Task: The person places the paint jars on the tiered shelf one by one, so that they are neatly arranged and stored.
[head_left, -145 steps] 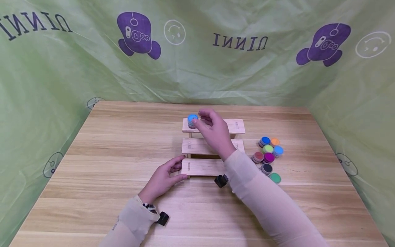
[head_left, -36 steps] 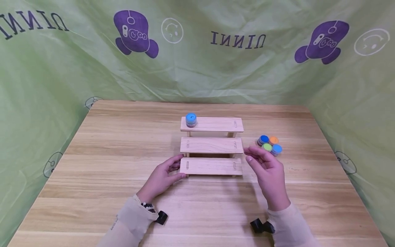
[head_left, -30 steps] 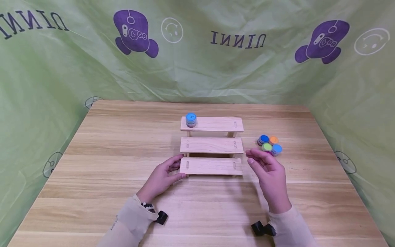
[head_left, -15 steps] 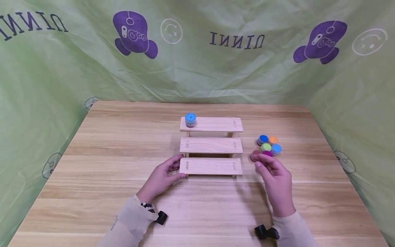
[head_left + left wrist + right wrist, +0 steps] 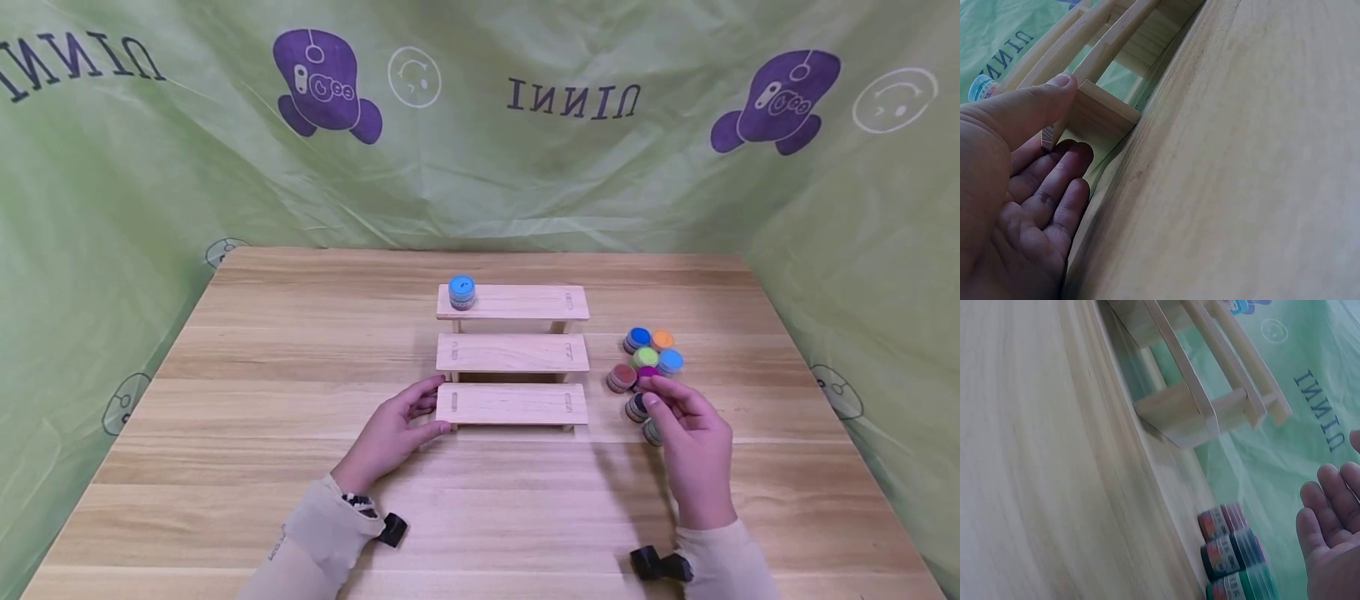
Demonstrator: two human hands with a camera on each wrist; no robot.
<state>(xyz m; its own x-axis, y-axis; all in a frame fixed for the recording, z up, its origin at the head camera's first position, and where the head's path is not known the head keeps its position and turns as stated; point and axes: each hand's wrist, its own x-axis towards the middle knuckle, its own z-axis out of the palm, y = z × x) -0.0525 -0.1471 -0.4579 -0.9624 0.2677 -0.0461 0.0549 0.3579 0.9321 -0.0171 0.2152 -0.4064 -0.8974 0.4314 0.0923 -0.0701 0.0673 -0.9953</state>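
Note:
My left hand (image 5: pixel 395 432) grips the left end of the lowest step of a three-step wooden stand (image 5: pixel 510 404), thumb at the front corner, fingers beside the end. In the left wrist view the thumb of that hand (image 5: pixel 1029 162) touches the step's corner. A light-blue-lidded jar (image 5: pixel 462 292) stands at the left of the top step. Over the jars right of the stand hovers my right hand (image 5: pixel 696 446), fingers loosely bent, holding nothing; it partly covers a purple jar (image 5: pixel 646 377), a black-lidded jar (image 5: pixel 636 407) and a green jar (image 5: pixel 652 432).
Beside these are a red-brown jar (image 5: pixel 621 377), a lime jar (image 5: pixel 646 358), a dark blue jar (image 5: pixel 637 339), an orange jar (image 5: pixel 662 340) and a light blue jar (image 5: pixel 671 361). Green printed cloth (image 5: pixel 465 183) surrounds the wooden table (image 5: pixel 300 333).
My right hand has left the jar on the top step and moved right and towards the front, over the jar group. My left hand has stayed at the stand.

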